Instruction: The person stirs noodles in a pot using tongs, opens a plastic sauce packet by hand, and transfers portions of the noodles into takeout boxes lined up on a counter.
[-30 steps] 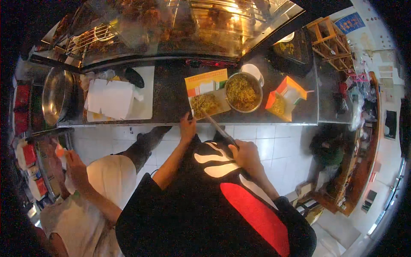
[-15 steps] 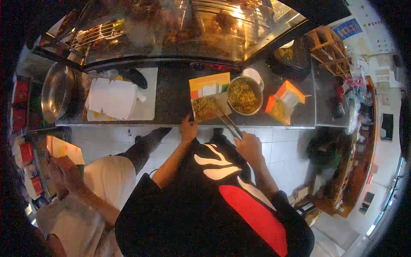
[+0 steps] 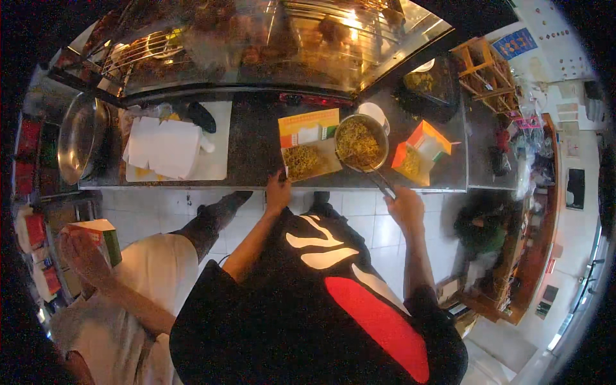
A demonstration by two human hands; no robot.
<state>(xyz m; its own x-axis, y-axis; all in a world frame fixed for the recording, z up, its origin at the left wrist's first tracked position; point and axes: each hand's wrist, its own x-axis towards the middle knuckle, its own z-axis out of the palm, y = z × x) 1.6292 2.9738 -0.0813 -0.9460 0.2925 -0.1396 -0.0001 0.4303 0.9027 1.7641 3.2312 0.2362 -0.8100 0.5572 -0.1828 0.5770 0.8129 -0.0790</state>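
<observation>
My right hand (image 3: 405, 208) grips a pair of metal tongs (image 3: 384, 182). Their tips reach into a round metal bowl (image 3: 387, 145) of yellow-brown food (image 3: 359, 140) that looks like noodles. To the bowl's left, an open orange-and-white takeaway box (image 3: 328, 165) stands with its lid up and similar food inside. My left hand (image 3: 278, 192) closes on its near left corner; the fingertips are partly dark and hard to make out. A second open takeaway box (image 3: 428, 140), also with food in it, stands right of the bowl.
A glass-fronted heated cabinet (image 3: 256, 51) runs behind the dark counter (image 3: 250, 141). At left, white boxes (image 3: 162, 149) lie on a white board (image 3: 217, 168), beside a large metal basin (image 3: 77, 144). A co-worker (image 3: 144, 263) holding a box (image 3: 102, 237) stands close on my left.
My right hand has moved right, taking the tongs' tips from the takeaway box into the bowl. My left hand remains at the box. The co-worker's hand and box have shifted.
</observation>
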